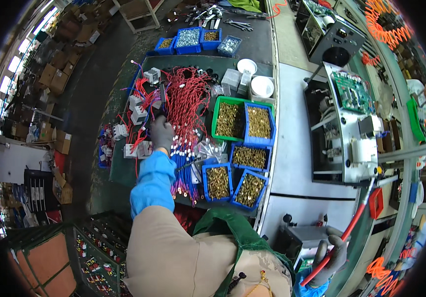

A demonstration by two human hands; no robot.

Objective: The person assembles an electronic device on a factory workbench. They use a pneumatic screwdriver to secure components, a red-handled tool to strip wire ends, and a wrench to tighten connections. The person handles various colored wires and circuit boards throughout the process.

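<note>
Your right hand (330, 260): grasping red cable (354, 221), likely to steady it | your left hand (162, 132): by wires (185, 94), can't tell its grip | bins (216, 118): clustered, probably for easy reach

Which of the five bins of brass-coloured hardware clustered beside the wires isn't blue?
The green bin, at the cluster's upper left, directly left of a blue bin; its green rim sets it apart from the other four.

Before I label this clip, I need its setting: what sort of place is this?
Probably an electrical assembly workshop: there are blue bins of small brass-coloured hardware, a heap of red wires and an exposed green circuit board.
</note>
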